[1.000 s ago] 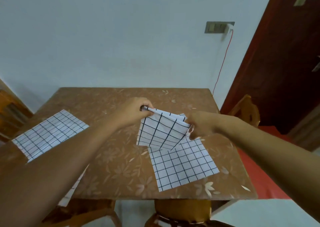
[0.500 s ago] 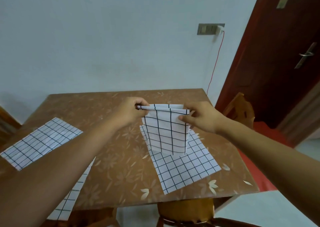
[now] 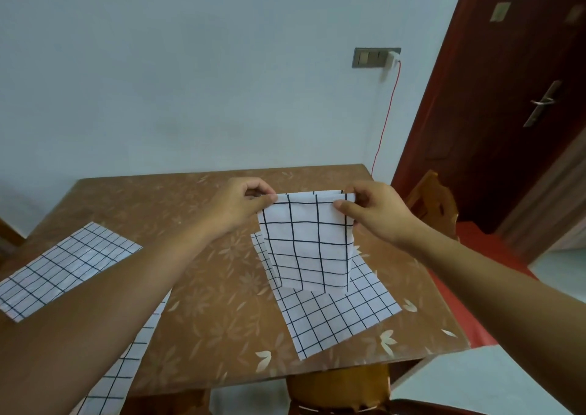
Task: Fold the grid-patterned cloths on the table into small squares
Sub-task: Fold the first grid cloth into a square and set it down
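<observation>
Aloft, left hand (image 3: 239, 206), right hand (image 3: 375, 213) pinch cloth (image 3: 306, 243).

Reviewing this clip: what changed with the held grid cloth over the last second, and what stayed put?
The folded grid cloth, slanted and bunched a second ago, was drawn taut and level. It now hangs straight, with the left hand and right hand each pinching a top corner. No grip was released. The flat cloth beneath it and the spread cloth on the left stayed where they lay.

Thin matt grid-printed cloth (image 3: 306, 243), glossy floral-patterned brown table (image 3: 196, 256), matt painted wall (image 3: 190, 81), varnished wooden door (image 3: 507, 113)
</observation>
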Demonstrator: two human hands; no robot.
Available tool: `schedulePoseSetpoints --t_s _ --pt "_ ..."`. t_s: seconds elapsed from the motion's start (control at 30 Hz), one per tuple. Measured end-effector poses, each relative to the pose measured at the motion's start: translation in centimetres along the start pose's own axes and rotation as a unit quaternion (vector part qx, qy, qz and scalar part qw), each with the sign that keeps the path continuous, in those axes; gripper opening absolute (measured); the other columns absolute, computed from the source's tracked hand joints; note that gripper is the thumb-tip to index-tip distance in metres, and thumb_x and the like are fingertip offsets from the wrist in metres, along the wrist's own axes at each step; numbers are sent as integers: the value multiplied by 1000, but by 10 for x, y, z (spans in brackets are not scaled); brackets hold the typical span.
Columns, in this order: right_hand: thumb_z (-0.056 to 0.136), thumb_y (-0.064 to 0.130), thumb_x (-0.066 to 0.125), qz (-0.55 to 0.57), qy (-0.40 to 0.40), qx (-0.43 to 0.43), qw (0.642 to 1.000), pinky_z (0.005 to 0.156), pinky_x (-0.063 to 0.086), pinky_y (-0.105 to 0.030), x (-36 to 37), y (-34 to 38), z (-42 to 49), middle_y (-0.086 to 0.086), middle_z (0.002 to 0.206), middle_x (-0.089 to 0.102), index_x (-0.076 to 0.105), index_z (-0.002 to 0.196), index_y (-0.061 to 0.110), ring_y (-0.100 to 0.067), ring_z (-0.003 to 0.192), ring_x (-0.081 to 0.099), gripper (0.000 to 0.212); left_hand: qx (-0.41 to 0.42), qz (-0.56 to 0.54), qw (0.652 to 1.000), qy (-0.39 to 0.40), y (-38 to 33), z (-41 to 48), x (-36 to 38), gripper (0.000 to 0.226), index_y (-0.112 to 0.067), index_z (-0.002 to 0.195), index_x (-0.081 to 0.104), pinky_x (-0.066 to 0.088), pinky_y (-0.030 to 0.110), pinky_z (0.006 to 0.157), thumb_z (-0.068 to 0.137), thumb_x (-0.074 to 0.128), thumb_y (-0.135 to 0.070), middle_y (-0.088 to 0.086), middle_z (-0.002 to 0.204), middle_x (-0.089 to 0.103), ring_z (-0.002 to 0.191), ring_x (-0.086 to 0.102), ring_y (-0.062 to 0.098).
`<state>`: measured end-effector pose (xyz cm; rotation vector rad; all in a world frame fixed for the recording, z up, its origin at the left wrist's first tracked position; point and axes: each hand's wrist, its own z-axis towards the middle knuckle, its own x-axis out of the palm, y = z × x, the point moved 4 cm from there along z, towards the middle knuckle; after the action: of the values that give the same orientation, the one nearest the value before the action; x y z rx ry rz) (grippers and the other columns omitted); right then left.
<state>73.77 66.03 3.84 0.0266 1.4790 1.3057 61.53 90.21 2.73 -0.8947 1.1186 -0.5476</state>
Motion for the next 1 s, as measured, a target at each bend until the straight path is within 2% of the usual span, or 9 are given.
schedulePoseSetpoints --t_s 0.17,0.27,0.37,0.43,0.53,0.63,0.8,0.9,1.0 --pt "89 35 69 100 -46 11 994 73 56 -47 1 -1 0 -24 82 66 68 104 32 -37 72 62 15 25 13 1000 5 -4 2 -2 3 -25 94 73 52 24 79 92 75 -23 -2 85 73 80 67 4" --pt "93 15 70 131 -54 24 990 69 55 -35 -1 0 -3 -3 71 70 63 125 31 -20 65 64 37 27 2 1000 6 -3 4 -5 14 -24 106 74 50 20 79 93 74 -20 8 88 71 80 64 4" --pt "92 21 74 123 -56 57 989 58 47 -37 1 -3 -2 7 58 54 71 101 14 -13 53 50 12 27 26 999 -3 -1 4 -11 9 -30 96 75 49 27 75 93 73 -21 1 87 71 77 61 7" --pt "93 19 74 157 -57 74 983 66 56 -47 2 -1 -2 5 64 65 73 89 10 -12 61 61 10 25 42 999 -6 1 4 -14 10 -31 88 73 46 28 71 92 74 -23 0 83 69 72 56 8" --pt "97 18 68 180 -67 70 979 85 60 -52 3 6 -3 -9 84 77 75 94 12 -30 80 73 10 27 51 998 -8 3 6 -18 11 -31 85 72 46 29 70 92 74 -23 -9 77 65 71 55 7" --pt "100 22 62 140 -87 48 985 79 58 -47 3 9 1 -11 83 74 72 95 15 -22 76 69 14 14 89 996 12 6 7 -20 4 -31 92 71 47 26 74 92 74 -28 -10 87 70 81 64 8" --pt "100 26 59 11 -62 -18 998 77 51 -32 7 30 7 -2 86 73 69 97 18 -20 83 67 13 48 108 991 65 -25 5 -5 60 -37 132 60 46 24 98 78 85 -43 -19 125 63 121 55 -5" --pt "99 27 57 -23 -38 -51 998 81 54 -39 10 39 7 -3 93 73 70 102 25 -21 88 68 13 68 95 987 109 -49 10 20 54 -40 126 63 45 27 104 77 84 -49 -23 123 66 119 56 -8" --pt "99 26 59 -28 -45 -48 997 82 55 -45 6 40 5 -4 94 73 71 105 23 -22 88 69 14 85 111 982 128 -57 15 37 39 -39 112 69 53 41 98 77 79 -53 -17 111 71 108 65 4"
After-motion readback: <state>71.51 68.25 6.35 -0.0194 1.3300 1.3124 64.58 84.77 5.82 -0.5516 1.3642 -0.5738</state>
